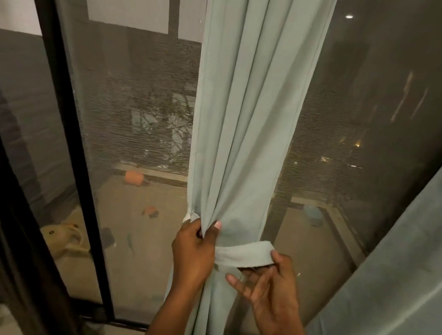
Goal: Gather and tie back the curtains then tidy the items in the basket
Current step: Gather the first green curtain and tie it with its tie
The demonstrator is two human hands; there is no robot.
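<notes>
Curtain point(249, 108) hung gathered against the mesh screen door point(141, 114), bunched at mid-height. Left hand point(193, 252) clamped the pleats, thumb and fingers pinching the fold. Right hand point(272, 285) held the tie-back strap point(243, 253) under its thumb, other fingers spread loose. Risk: strap looked slack, so it could slip off the thumb and let the bundle fan out. Fabric pale green, matte, soft-draping; strap flat band, same cloth. Basket not in view.

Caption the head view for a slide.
Left hand grips the gathered curtain; right hand holds the tie-back band.
</notes>
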